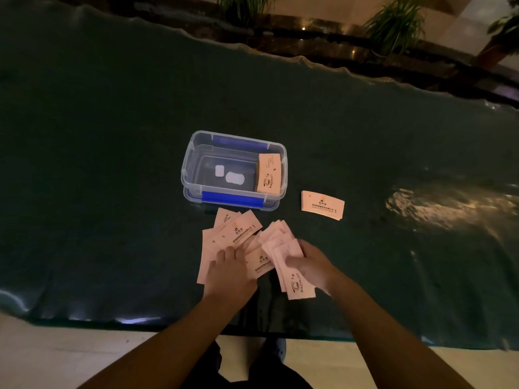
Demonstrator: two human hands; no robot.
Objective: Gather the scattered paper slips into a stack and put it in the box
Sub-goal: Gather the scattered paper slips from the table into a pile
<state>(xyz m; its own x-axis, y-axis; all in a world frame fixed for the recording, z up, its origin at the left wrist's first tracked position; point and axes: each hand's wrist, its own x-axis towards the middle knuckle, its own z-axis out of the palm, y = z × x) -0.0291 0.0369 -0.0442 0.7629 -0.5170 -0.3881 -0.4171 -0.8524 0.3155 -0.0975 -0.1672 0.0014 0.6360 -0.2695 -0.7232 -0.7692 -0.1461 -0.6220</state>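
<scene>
Several pale pink paper slips (234,230) lie spread on the dark table just in front of a clear plastic box (196,148) with blue clips. My left hand (229,272) rests flat on the loose slips. My right hand (307,263) grips a fanned bunch of slips (292,279), thumb on top. Inside the box, a stack of slips (269,173) leans against the right wall. To the right of the box, a separate neat stack of slips (322,205) sits on the table.
The table (112,164) has a dark green glossy top with a wavy edge; its near edge runs just below my wrists. Two white labels (230,175) show on the box floor. Potted plants (393,26) stand beyond the far edge.
</scene>
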